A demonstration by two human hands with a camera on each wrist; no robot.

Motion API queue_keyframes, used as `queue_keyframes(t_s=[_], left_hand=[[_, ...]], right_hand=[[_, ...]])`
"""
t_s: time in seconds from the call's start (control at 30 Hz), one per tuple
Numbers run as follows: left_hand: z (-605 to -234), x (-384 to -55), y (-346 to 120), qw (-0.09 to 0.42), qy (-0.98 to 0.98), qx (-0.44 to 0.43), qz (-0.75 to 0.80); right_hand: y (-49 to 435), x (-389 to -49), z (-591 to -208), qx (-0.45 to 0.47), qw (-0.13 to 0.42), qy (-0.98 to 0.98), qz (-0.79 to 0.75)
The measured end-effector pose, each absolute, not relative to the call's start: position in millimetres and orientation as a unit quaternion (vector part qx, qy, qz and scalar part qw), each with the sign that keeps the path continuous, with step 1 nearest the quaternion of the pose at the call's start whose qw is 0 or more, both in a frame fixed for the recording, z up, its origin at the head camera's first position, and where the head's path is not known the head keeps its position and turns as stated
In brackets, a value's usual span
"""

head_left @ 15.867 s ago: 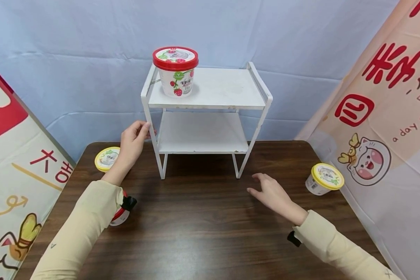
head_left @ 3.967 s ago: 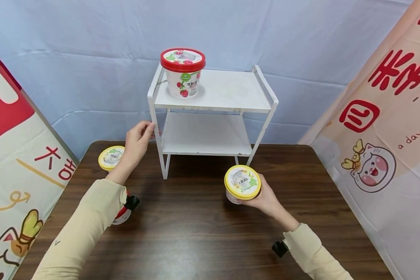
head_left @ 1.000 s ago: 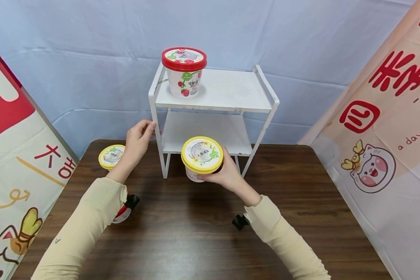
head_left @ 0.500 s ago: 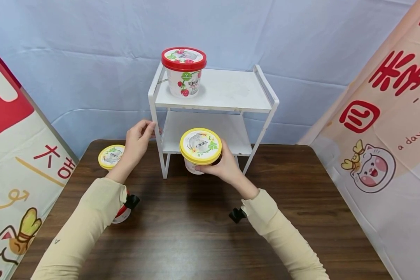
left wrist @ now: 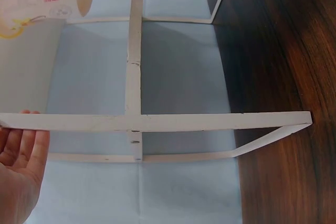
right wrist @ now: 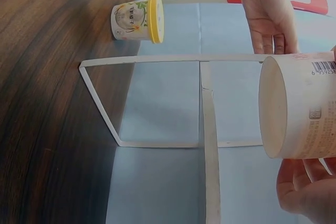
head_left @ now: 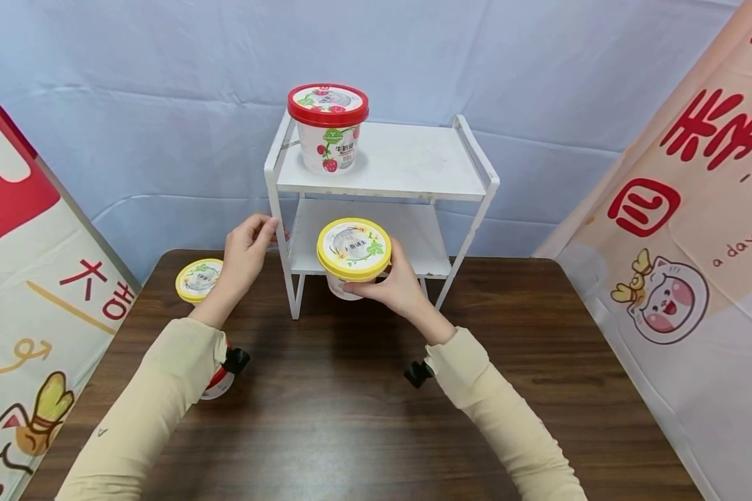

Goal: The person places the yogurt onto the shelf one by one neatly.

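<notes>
Right hand [head_left: 401, 282] grips my upright yellow-lidded tub [head_left: 353, 254] just near of the lower shelf [head_left: 407, 240]; left hand [head_left: 246, 247] lightly holds the rack's near-left post [head_left: 274, 209].

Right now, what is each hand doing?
Left hand: fingers gripping the white rack by its front left post.
Right hand: holding the yellow-lidded cup.

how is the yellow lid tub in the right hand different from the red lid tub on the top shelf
The yellow-lid tub has a yellow lid; the red-lid tub has a red one and strawberry print. The yellow-lid tub is held off the table by the right hand, in front of the lower shelf; the red-lid tub stands untouched on the top shelf. The red-lid tub looks taller. Both are upright, lidded, round white tubs.
</notes>
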State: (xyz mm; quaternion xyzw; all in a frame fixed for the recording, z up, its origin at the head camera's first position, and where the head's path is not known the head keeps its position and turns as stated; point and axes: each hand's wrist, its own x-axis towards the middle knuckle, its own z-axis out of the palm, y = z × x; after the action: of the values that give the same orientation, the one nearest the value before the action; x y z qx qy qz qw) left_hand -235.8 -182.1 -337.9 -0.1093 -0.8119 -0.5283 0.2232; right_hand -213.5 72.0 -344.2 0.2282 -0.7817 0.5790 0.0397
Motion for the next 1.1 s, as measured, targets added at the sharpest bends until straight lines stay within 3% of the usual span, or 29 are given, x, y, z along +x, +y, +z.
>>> queue_keyframes(t_s=[0.37,0.63,0.93,1.1], left_hand=[[-333.7,-231.2,-181.8,0.221,-0.819,-0.101,-0.52],[-311.3,-210.6,-170.4,0.221,-0.818,-0.102,-0.521],[-310.1,-209.1,-169.0,0.22,-0.811,-0.111,-0.53],[-319.0,-217.4,-172.7,0.22,-0.808,-0.113,-0.534]], right_hand=[[59.4,-226.6,-344.2,0.206,0.046,-0.779,0.59],[51.3,-237.9,-346.4,0.194,0.053,-0.785,0.585],[40.6,-231.5,-329.4,0.18,0.035,-0.791,0.583],[38.0,-247.9,-345.3,0.173,0.041,-0.794,0.581]])
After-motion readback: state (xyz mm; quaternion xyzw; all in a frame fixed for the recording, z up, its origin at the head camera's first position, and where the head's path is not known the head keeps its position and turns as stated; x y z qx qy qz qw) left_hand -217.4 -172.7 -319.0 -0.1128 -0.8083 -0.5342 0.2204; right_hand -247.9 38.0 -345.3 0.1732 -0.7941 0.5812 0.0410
